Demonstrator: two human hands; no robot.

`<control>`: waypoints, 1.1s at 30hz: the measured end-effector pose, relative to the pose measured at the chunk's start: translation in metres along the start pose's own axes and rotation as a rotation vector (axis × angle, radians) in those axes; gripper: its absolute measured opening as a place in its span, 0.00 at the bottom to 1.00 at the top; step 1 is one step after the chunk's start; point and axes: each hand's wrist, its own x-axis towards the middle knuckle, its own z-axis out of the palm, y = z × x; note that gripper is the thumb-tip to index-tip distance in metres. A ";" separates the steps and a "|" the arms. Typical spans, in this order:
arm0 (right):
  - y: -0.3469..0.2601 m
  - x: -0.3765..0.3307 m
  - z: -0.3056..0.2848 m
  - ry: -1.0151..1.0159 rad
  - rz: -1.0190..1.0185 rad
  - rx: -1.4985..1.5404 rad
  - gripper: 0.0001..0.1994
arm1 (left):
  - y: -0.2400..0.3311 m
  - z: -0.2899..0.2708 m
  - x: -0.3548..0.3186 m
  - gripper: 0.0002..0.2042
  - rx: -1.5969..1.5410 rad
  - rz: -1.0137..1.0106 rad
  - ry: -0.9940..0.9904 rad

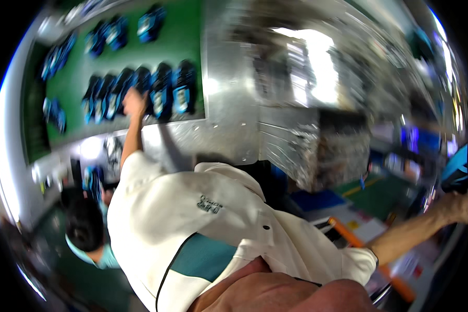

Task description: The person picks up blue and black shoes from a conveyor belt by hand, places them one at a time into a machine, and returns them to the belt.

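Out over a green mat (62,104) at the left, my left hand (135,103) reaches to a row of long black-and-blue items. Its fingers overlap the near end of one black-and-blue item (142,79); motion smears them, so their grip is unclear. Beside that hand lies another such item (161,93), with one more (183,88) to its right. My right arm stretches to the far right edge, where my right hand (455,208) is closed on a black-and-blue object (456,167), partly cut off by the rim. The exact kind of these items does not show.
More black-and-blue items (151,23) lie farther back on the mat. A metal surface (228,104) borders it, with stacks wrapped in clear film (317,151) to the right. Another person (85,223) works at the lower left. An orange bar (347,232) runs below my right arm.
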 end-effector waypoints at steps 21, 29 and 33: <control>-0.044 -0.434 -0.422 -0.226 0.678 0.089 0.27 | 0.328 -0.227 -0.626 0.28 -0.624 0.429 -2.879; -0.087 -0.578 -0.487 0.794 1.613 0.130 0.32 | 0.265 -0.198 -0.806 0.31 -0.575 1.175 -2.351; -0.079 -0.614 -0.508 1.075 1.662 -0.099 0.29 | 0.241 -0.189 -0.871 0.33 -0.579 1.126 -2.491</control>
